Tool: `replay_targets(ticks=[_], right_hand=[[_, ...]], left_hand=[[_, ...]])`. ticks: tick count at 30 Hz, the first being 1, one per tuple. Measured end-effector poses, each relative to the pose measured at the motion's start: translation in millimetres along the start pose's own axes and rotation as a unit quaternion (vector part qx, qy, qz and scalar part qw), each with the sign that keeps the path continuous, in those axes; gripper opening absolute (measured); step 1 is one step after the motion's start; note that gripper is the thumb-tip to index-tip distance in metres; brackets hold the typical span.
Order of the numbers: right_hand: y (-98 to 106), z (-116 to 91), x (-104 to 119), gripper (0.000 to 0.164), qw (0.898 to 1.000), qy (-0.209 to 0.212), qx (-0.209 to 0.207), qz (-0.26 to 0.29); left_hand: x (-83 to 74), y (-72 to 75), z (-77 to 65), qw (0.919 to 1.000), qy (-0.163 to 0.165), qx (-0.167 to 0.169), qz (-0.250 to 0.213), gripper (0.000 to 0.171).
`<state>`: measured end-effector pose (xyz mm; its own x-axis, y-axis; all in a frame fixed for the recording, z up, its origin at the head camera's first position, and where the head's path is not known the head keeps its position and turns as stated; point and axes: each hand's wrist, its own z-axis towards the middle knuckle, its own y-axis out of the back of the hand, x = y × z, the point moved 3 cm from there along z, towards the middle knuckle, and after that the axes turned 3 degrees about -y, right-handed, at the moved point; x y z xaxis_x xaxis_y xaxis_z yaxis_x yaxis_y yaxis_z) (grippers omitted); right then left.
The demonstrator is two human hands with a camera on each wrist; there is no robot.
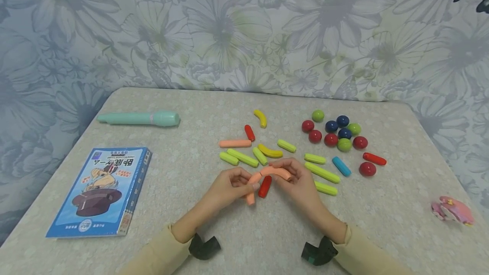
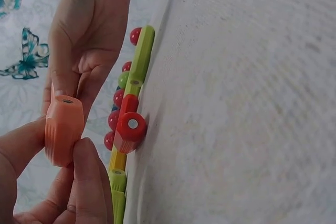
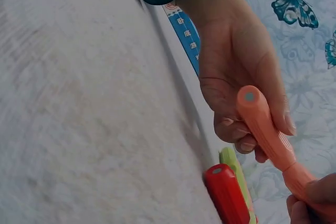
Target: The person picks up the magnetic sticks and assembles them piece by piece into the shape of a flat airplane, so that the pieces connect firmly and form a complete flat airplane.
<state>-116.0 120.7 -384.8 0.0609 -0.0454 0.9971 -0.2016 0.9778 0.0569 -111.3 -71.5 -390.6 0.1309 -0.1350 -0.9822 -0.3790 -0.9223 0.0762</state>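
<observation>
A floral cloth wall (image 1: 237, 37) with butterfly figures backs a pale table (image 1: 183, 207). Toward the table's left edge lies a blue box (image 1: 101, 190) with a cartoon hat; its large title seems to read 卧底ゲーム, though at this angle the smaller print around it is beyond me. Near the middle of the table, the left hand (image 1: 229, 185) has thumb and fingers closed in a pinch on one side of a salmon chain (image 1: 274, 172) of joined pieces, and the right hand (image 1: 299, 183) grips its curved other side the same way, so the chain is raised over the table between them. A mint-green capped tube (image 1: 141, 118) lies by the far left corner. A pink ornament (image 1: 452, 210) sits near the right edge. Beyond the hands are scattered light-green sticks (image 1: 322, 172), a loose salmon stick (image 1: 234, 143), a blue stick (image 1: 341, 166), yellow curved pieces (image 1: 270, 151) and red sticks (image 1: 374, 158), one of these just below the chain. Red balls (image 1: 367, 169), green balls (image 1: 344, 144) and navy balls (image 1: 342, 121) cluster toward the far right corner.
</observation>
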Motion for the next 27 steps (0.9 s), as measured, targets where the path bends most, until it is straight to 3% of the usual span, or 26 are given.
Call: replay_targets(ticks=[6,16,21,27], right_hand=[[-4,0,0,0.020,1.000,0.024,0.006,-0.012],[-11,6,1,0.021,1.000,-0.002,0.019,-0.001],[-15,8,-2,0.026,0.998,-0.022,0.055,-0.029],[-2,15,-4,0.023,0.995,-0.003,0.069,-0.075]], left_hand=[[3.8,0.4,1.1,1.0000,-0.006,0.000,-0.006,0.031],[2.2,1.9,1.8,0.9997,-0.008,0.022,-0.008,0.031],[2.4,5.9,2.1,0.9998,0.005,0.016,-0.010,0.033],[7.3,20.7,-2.4,0.9996,0.015,-0.001,-0.025,0.034]])
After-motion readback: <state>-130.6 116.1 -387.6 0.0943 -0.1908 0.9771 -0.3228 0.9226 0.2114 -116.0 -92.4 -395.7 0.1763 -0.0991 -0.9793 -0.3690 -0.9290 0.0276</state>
